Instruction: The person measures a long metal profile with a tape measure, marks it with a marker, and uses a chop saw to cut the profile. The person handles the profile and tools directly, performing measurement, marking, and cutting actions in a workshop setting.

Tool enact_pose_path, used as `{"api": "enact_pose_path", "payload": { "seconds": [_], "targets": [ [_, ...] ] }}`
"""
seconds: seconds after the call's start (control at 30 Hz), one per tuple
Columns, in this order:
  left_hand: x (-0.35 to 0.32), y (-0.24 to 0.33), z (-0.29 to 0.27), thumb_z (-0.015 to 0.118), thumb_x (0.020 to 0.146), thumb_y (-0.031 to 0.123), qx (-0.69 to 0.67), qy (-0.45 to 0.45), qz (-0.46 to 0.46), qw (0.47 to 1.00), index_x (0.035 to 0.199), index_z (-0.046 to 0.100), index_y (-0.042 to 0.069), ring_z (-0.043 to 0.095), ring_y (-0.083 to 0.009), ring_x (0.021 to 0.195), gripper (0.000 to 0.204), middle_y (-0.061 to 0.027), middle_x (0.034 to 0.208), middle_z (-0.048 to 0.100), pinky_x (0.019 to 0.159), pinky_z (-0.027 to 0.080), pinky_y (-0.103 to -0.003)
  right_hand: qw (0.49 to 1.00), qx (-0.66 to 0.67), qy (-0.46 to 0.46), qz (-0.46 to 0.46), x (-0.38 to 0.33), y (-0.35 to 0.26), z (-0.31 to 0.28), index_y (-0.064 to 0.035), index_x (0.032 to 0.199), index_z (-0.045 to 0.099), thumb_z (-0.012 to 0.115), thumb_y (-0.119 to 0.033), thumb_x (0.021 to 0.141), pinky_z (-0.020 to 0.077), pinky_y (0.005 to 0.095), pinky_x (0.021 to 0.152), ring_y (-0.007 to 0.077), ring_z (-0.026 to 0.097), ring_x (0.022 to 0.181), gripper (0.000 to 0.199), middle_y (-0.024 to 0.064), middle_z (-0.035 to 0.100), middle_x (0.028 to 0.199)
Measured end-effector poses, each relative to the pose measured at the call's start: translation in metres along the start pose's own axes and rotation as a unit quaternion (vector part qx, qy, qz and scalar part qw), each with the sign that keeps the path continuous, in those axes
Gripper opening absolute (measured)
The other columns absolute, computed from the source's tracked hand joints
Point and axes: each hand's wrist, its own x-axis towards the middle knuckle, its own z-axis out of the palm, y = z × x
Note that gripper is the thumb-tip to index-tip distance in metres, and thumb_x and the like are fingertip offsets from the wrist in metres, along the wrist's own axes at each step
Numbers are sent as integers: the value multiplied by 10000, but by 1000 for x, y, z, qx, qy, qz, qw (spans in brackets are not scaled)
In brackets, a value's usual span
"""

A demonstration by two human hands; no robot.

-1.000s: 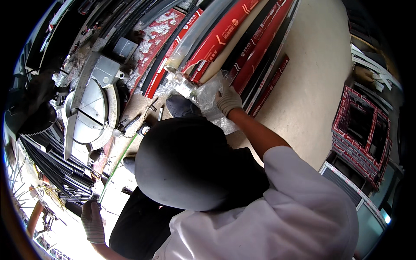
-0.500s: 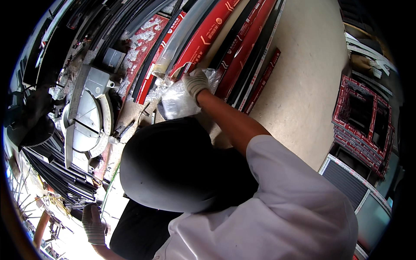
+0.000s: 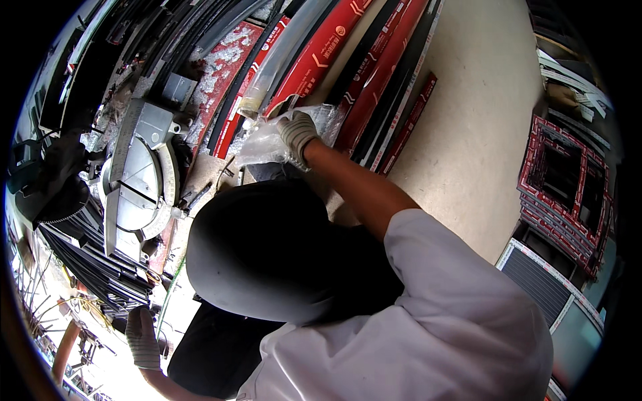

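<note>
The right hand (image 3: 296, 134), gloved, has pushed farther up the stack, now clamped on the clear plastic wrap (image 3: 264, 144) at the red profiles (image 3: 314, 60). The left hand (image 3: 142, 337) hangs low, apparently empty.

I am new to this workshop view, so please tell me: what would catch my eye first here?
First the long red and black profiles leaning along the top, where the gloved right hand grips clear plastic wrap. Then the grey mitre saw table at the left. The gloved left hand hangs low at the bottom left.
</note>
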Motion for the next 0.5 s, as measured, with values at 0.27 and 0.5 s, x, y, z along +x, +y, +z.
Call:
{"api": "enact_pose_path", "payload": {
  "seconds": [0.27, 0.5],
  "targets": [
    [4, -5, 16, 663, 1036, 220, -74, 69, 11, 995, 1216, 653, 27, 579, -80, 934, 263, 8, 1058, 688, 855, 468, -261, 970, -178, -53, -160, -34, 47, -33, 12, 1099, 638, 609, -252, 884, 520, 413, 834, 344, 676, 966, 342, 226, 689, 1012],
    [-3, 29, 23, 624, 1032, 148, 163, -9, 165, 973, 1098, 637, -5, 560, -148, 849, 167, -56, 921, 644, 795, 476, -347, 777, -510, -105, -353, -57, 29, -87, -17, 1398, 519, 606, -295, 878, 441, 493, 1057, 413, 555, 1234, 597, 252, 594, 1292]
  ]
}}
